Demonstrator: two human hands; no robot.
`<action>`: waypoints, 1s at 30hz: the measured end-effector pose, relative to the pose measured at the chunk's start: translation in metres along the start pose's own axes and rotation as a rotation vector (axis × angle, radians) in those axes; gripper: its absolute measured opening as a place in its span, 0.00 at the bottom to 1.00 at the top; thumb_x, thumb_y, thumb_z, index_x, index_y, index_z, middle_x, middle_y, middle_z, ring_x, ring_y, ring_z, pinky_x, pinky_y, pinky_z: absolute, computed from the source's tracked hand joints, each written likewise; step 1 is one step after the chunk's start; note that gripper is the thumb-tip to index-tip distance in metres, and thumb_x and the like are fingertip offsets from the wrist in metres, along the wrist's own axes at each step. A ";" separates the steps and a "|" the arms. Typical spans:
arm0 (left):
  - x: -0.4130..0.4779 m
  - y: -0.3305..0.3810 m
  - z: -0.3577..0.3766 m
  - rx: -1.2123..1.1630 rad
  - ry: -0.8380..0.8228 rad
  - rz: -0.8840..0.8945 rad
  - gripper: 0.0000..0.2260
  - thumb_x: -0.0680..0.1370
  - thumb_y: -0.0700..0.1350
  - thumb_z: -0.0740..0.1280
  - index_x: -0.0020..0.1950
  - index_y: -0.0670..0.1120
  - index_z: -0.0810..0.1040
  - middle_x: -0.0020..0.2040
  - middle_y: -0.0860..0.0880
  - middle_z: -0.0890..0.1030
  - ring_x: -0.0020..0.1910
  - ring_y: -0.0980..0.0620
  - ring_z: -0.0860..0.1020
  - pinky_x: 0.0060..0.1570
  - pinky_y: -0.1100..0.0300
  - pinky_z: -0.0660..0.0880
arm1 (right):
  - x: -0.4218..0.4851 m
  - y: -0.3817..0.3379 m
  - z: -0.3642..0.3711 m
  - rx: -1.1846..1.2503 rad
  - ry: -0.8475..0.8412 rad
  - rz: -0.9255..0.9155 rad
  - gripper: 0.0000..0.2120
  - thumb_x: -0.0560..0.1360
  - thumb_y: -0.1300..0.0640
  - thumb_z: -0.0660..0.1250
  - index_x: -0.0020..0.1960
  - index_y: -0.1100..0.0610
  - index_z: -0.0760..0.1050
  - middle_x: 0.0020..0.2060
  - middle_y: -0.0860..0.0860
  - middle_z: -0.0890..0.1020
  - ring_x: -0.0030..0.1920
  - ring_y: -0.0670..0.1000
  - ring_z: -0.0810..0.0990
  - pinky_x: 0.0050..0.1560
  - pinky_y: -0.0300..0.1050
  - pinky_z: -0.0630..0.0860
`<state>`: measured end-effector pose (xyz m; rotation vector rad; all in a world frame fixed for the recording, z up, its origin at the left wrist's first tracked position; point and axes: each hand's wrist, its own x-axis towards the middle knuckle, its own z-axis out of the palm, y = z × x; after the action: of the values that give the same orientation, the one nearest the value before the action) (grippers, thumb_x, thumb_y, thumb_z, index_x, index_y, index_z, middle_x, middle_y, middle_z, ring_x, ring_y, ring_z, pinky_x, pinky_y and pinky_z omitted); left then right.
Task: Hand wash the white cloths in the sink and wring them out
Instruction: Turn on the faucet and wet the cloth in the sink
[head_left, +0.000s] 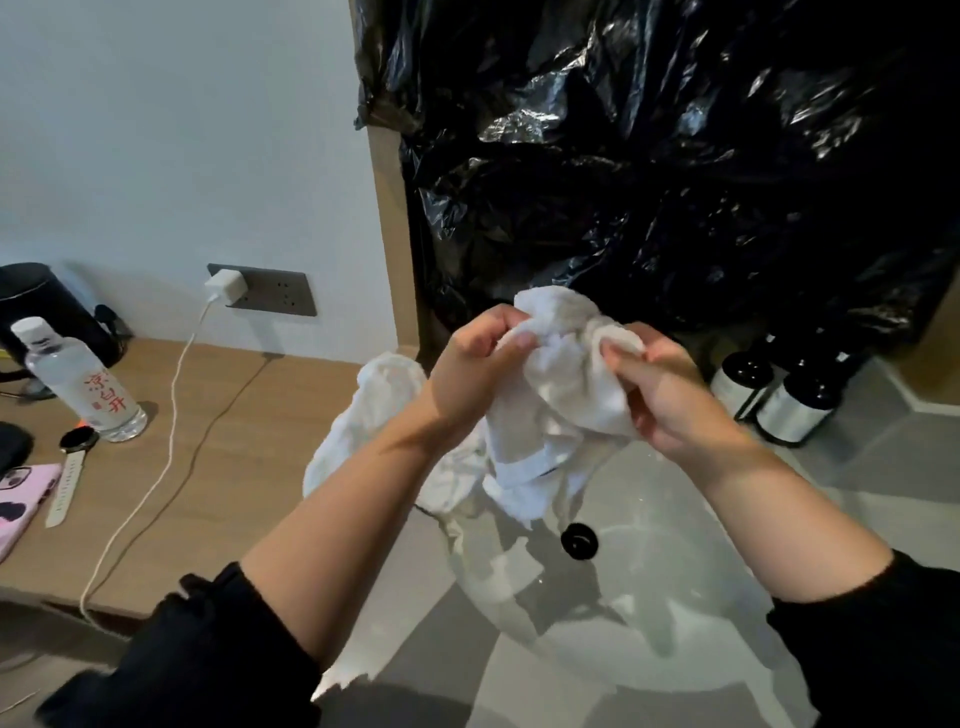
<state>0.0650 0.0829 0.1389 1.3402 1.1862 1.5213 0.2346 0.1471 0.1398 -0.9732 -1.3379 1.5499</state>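
Above the sink, the left hand and the right hand each curl their fingers tightly into one bunched white cloth. It sits between them, its tail hanging into the sink. A second white cloth lies heaped at the sink's far-left edge, behind the left wrist.

The person wears a black long-sleeved top. The left sleeve is soft, matte fabric, rucked into thick folds just below the elbow, its cuff edge a rumpled ridge. The right sleeve is the same black, its cuff lying flatter, straight across the arm. Below the cuffs the left forearm and right forearm are uncovered down to the wrists. The left hand and right hand have short, plain nails, as far as the blur lets me tell.
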 end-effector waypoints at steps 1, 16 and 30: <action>0.000 -0.006 0.009 -0.038 -0.047 -0.028 0.04 0.74 0.48 0.66 0.42 0.49 0.77 0.40 0.51 0.76 0.42 0.51 0.73 0.40 0.58 0.71 | -0.008 -0.002 -0.014 0.001 0.002 -0.008 0.09 0.79 0.65 0.62 0.41 0.56 0.70 0.28 0.44 0.78 0.31 0.41 0.77 0.33 0.35 0.74; -0.030 -0.197 0.052 0.558 0.093 -0.661 0.15 0.80 0.44 0.63 0.33 0.44 0.70 0.32 0.46 0.72 0.38 0.47 0.71 0.38 0.59 0.66 | -0.030 0.162 -0.103 -0.615 0.092 0.490 0.19 0.73 0.65 0.70 0.62 0.60 0.72 0.54 0.54 0.75 0.57 0.53 0.75 0.49 0.36 0.72; -0.014 -0.207 0.057 0.337 -0.064 -0.750 0.08 0.79 0.40 0.64 0.39 0.41 0.74 0.34 0.45 0.69 0.33 0.50 0.68 0.32 0.60 0.64 | 0.072 0.033 -0.082 0.347 0.331 0.323 0.11 0.76 0.72 0.57 0.56 0.62 0.69 0.56 0.59 0.79 0.61 0.54 0.78 0.56 0.53 0.76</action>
<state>0.1173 0.1335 -0.0635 0.9530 1.7040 0.7593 0.2833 0.2399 0.0950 -1.1969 -0.6775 1.6955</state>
